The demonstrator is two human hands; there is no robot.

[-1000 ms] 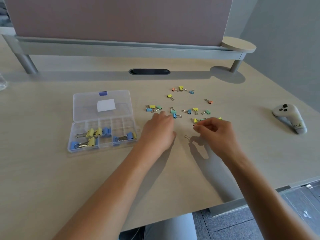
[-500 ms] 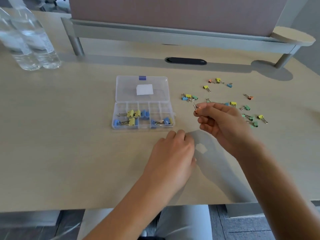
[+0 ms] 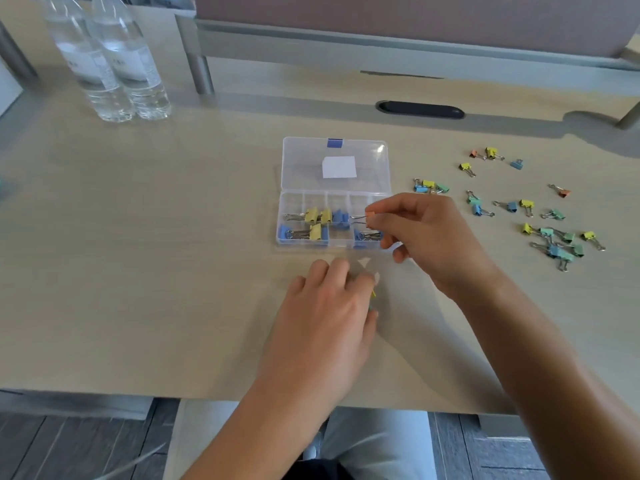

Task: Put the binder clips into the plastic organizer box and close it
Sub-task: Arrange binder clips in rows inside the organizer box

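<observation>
Two clear water bottles point(image 3: 110, 60) stand side by side at the far left of a pale wood-grain worktop point(image 3: 138, 271), close to a grey metal post point(image 3: 199, 69) that carries a mauve partition point(image 3: 415, 15) along the back edge. A dark oval cable slot point(image 3: 419, 109) is set into the surface in front of that screen. Near the middle lies the clear box point(image 3: 334, 194), its lid point(image 3: 335, 163) folded back flat with a blue latch point(image 3: 334, 143) at the far edge and a white label point(image 3: 339, 167) on it; yellow and blue clips point(image 3: 320, 223) already sit in the near compartments. In front of the box the left hand point(image 3: 325, 320) rests knuckles up on the worktop, fingers curled under; a bit of yellow shows at its fingertips, but whether it grips anything cannot be told. The right hand point(image 3: 426, 237) hovers over the right end of the box and pinches an orange clip point(image 3: 369, 216) between thumb and forefinger, the wire handles pointing left above the compartments. To the right, loose clips point(image 3: 512, 206) in yellow, blue, green and orange are scattered on the worktop, well apart from the box, with a denser cluster point(image 3: 561, 244) nearest the right edge. Below the front edge of the worktop, grey trousers point(image 3: 374, 445) and dark plank flooring point(image 3: 62, 441) are visible.
</observation>
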